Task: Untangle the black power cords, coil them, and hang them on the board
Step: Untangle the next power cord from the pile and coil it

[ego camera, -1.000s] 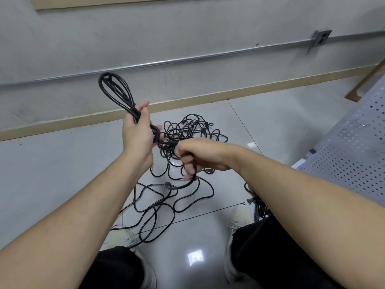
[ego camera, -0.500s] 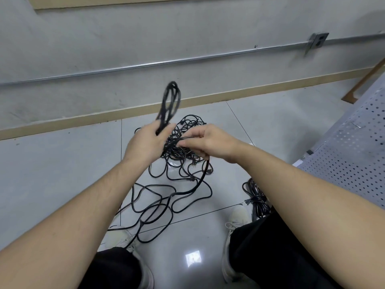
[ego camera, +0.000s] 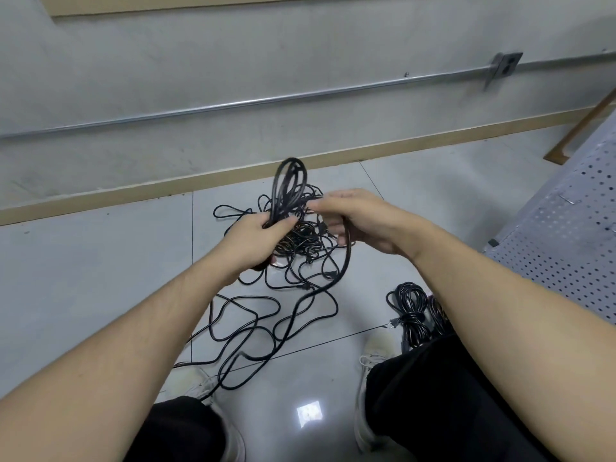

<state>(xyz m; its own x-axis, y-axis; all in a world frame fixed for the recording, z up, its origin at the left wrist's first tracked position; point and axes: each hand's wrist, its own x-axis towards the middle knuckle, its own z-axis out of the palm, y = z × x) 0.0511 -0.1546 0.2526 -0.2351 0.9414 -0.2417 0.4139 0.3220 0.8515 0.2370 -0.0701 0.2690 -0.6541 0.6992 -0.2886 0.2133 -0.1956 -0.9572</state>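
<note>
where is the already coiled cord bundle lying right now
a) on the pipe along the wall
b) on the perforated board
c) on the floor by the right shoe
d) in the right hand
c: the tied coiled bundle lies on the floor tiles just beside the right shoe, clear of both hands.

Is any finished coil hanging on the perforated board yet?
No. The perforated board shows no cord on it, and the bundled coils lie on the floor beside the person's right shoe.
</note>
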